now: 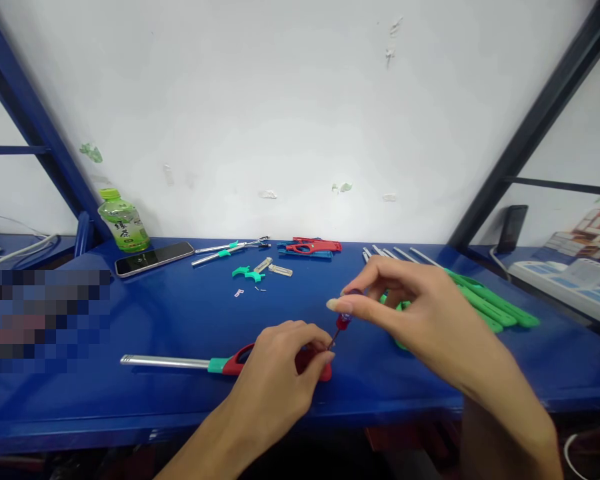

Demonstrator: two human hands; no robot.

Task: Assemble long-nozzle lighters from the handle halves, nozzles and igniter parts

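A long-necked gas lighter [234,363] with a red handle, teal collar and silver tube lies across the front of the blue table, its tube pointing left. My left hand [283,367] is closed around the handle and hides much of it. Thumb and fingertips of my right hand [420,303] pinch a small screwdriver [343,321] with a red, partly clear handle. Its thin shaft slants down to the handle's right end, by my left fingertips. Whether the tip sits in a screw is hidden. A green piece [401,343] shows partly behind my right hand.
Red and blue lighter shells [313,247], silver tubes with teal collars [223,253], teal triggers [249,273] and pale clear pieces [281,271] lie toward the back. Several green lighters [500,307] are at right. A phone [155,259] and green bottle [123,223] stand back left.
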